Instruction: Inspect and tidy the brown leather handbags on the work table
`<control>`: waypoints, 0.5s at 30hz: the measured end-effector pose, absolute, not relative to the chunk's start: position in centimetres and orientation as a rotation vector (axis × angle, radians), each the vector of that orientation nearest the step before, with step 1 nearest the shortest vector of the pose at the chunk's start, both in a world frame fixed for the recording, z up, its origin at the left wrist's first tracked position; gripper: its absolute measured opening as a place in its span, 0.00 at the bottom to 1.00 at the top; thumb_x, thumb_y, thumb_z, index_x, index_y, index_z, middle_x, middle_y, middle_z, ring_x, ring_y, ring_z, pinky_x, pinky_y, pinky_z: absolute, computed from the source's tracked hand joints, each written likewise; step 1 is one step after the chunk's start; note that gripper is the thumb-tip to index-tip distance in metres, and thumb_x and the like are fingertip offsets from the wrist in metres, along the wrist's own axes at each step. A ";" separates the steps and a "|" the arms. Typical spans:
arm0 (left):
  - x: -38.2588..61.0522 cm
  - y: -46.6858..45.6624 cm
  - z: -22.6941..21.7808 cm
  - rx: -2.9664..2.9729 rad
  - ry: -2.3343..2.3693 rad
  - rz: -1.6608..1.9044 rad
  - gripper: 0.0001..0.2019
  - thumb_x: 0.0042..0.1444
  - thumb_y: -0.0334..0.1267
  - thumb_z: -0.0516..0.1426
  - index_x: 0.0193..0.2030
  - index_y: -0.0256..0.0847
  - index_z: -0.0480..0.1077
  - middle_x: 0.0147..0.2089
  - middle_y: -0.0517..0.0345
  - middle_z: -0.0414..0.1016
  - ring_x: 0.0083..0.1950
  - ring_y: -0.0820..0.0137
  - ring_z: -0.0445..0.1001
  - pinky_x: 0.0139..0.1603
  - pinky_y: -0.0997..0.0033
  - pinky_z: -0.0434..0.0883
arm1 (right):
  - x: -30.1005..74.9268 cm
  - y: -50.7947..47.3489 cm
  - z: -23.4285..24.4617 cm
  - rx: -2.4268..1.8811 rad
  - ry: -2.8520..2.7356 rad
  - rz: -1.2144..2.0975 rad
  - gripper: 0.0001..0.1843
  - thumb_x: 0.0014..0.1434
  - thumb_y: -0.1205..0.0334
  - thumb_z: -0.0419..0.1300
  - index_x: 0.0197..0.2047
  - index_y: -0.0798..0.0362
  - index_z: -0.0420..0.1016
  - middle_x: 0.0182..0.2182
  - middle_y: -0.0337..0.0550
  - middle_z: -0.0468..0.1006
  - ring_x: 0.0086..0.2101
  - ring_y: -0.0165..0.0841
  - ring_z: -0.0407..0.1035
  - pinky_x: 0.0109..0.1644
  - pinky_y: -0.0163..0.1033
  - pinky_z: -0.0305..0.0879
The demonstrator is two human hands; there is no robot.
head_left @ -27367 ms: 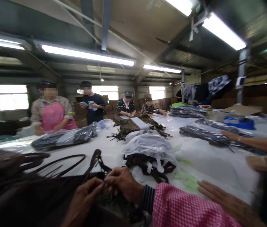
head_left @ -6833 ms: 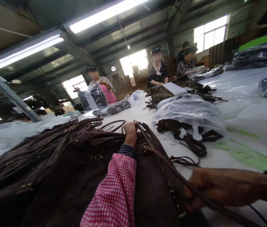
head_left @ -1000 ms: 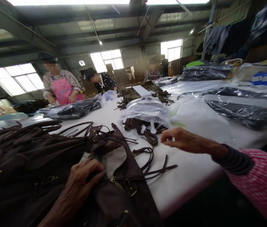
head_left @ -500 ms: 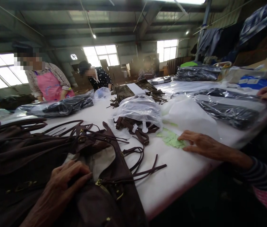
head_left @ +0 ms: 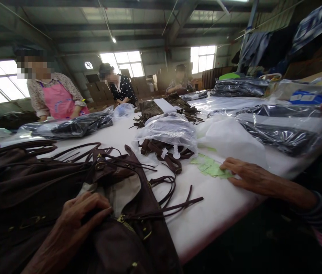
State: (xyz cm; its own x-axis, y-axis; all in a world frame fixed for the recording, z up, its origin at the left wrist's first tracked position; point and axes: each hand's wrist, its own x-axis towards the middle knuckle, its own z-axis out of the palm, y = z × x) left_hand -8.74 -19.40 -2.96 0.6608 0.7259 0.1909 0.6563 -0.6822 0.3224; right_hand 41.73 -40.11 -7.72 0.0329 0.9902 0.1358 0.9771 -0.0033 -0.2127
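Item, dark brown bag (head_left: 64, 186): lying on the table (head_left: 189, 228) under my left hand (head_left: 83, 217), mouth agape, pale lining (head_left: 126, 192) showing just ahead of the fingertips. Left hand: curled over the edge of the opening; I cannot tell whether it pinches.

Item, zip (head_left: 128, 225): brass-coloured, just right of the left thumb. Thin cords (head_left: 187, 203): trailing from the bag between my two hands.

Item, green slips (head_left: 209, 166): loose, under the fingertips of my right hand (head_left: 252, 177), thumb apart from the fingers; whether a slip is gripped, I cannot tell.

Change: a second ago the right hand hung bent above the table; now it is at the slips, leaving the left alone on the bag.

Item, brown straps (head_left: 149, 146): under clear plastic (head_left: 168, 129), beyond and between both hands.

Item, dark plastic-wrapped pack (head_left: 283, 133): beyond the right hand.
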 end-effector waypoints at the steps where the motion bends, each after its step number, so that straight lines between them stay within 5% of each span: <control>1: -8.8 -19.3 -2.9 2.663 1.113 0.434 0.17 0.61 0.59 0.56 0.36 0.50 0.76 0.40 0.62 0.81 0.46 0.60 0.75 0.57 0.61 0.65 | 41.7 -40.4 -7.8 -2.059 -2.036 0.046 0.20 0.64 0.58 0.56 0.58 0.45 0.73 0.57 0.50 0.74 0.58 0.45 0.69 0.62 0.48 0.64; 5: -8.9 -19.1 -2.6 2.657 1.105 0.391 0.17 0.62 0.57 0.56 0.36 0.49 0.77 0.41 0.61 0.81 0.46 0.61 0.76 0.56 0.62 0.67 | 41.6 -40.9 -8.0 -2.040 -2.098 -0.094 0.16 0.65 0.59 0.54 0.53 0.47 0.75 0.54 0.51 0.75 0.56 0.46 0.70 0.60 0.48 0.65; 8: -9.0 -18.8 -2.1 2.664 1.053 0.353 0.16 0.62 0.56 0.56 0.36 0.50 0.78 0.40 0.62 0.81 0.45 0.62 0.77 0.53 0.64 0.68 | 40.8 -40.3 -7.6 -2.197 -2.076 -0.144 0.12 0.64 0.62 0.52 0.45 0.50 0.76 0.44 0.50 0.77 0.44 0.43 0.75 0.49 0.46 0.68; 15: -9.5 -18.3 -3.2 2.830 1.002 0.342 0.13 0.64 0.54 0.54 0.39 0.53 0.77 0.41 0.64 0.82 0.45 0.63 0.78 0.52 0.62 0.67 | 38.3 -39.7 -7.3 -2.413 -2.055 -0.424 0.10 0.58 0.73 0.52 0.32 0.52 0.71 0.32 0.50 0.76 0.32 0.40 0.73 0.35 0.42 0.59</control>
State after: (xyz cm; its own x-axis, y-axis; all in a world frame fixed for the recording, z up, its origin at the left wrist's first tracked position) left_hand -9.54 -18.25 -3.19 0.7551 0.6327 0.1718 0.6055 -0.7735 0.1872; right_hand 38.30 -39.68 -7.26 0.1396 0.9765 0.1641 0.9617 -0.1732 0.2125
